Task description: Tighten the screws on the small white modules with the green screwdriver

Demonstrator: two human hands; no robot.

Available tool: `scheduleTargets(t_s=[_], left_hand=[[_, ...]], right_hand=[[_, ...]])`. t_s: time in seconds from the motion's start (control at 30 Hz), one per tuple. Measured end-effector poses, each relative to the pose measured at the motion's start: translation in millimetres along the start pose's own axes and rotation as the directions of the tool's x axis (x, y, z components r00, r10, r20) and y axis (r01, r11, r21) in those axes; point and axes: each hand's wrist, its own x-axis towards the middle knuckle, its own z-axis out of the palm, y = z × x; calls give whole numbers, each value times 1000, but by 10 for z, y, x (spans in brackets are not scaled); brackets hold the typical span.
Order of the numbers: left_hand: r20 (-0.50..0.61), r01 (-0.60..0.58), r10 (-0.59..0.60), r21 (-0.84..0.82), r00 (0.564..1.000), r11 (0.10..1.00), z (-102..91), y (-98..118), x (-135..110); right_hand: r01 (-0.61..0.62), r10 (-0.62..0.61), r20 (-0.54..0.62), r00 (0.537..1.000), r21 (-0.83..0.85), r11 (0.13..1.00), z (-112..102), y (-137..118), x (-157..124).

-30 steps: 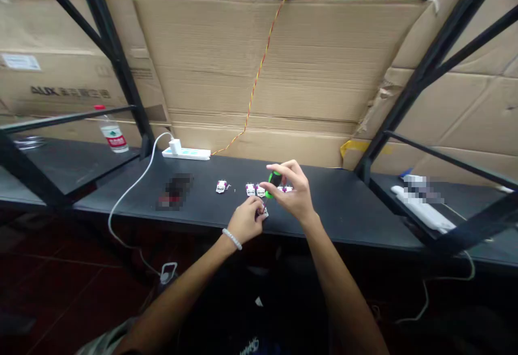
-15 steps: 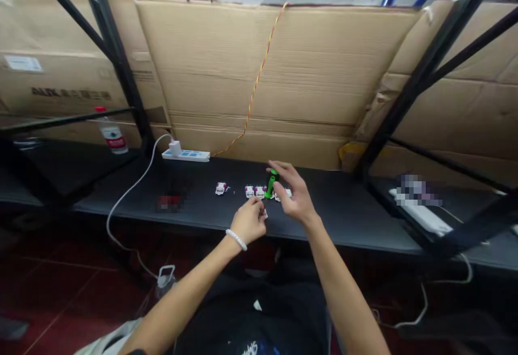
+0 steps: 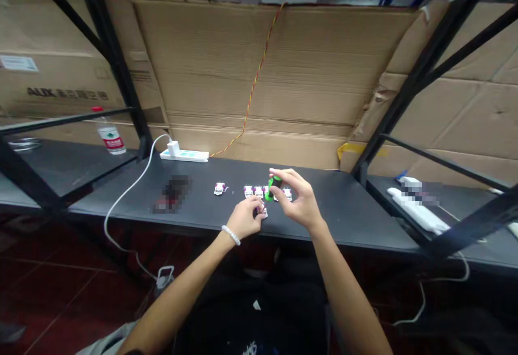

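My left hand (image 3: 244, 219), with a beaded bracelet (image 3: 230, 234) at the wrist, pinches a small white circuit module (image 3: 263, 213) at the bench's front. My right hand (image 3: 298, 198) holds a small green-handled screwdriver (image 3: 274, 186) just above that module. Its shaft is mostly hidden by my fingers. Several similar white and purple modules stand in a row behind my hands, with one (image 3: 258, 192) close to the screwdriver and another (image 3: 219, 188) further left.
The black bench (image 3: 343, 209) carries a white power strip (image 3: 184, 155) with a white cable and a pixelated object (image 3: 172, 193). A bottle (image 3: 109, 139) stands on a left shelf, a second power strip (image 3: 416, 216) lies right. Black shelf posts and cardboard stand behind.
My right hand has closed around the green handle, which now tilts rather than standing upright. My left hand stays on the small module. The view has shifted only slightly.
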Motion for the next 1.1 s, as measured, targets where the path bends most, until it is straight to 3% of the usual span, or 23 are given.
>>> scheduleTargets(t_s=[0.1,0.37,0.6,0.8,0.97,1.1], left_hand=[[22,-12,12,-3,1000,1000,-15,-16,2],[24,-9,4,179,1000,984,40,52,-34],[20,-12,10,133,1000,991,41,31,-31],[78,-71,65,75,995,995,16,30,-3],[107,-130,126,24,986,991,-1,36,3],[99,-115,111,37,989,993,21,39,-10]], right_hand=[[-8,8,5,1000,-1,1000,-22,-5,-3],[-13,13,-3,1000,-32,999,-43,-56,-6],[21,-34,-93,995,-141,990,39,15,33],[28,-28,0,1000,50,998,89,60,52],[41,-53,-109,993,-107,993,84,48,61],[19,-21,-47,999,-40,999,83,83,52]])
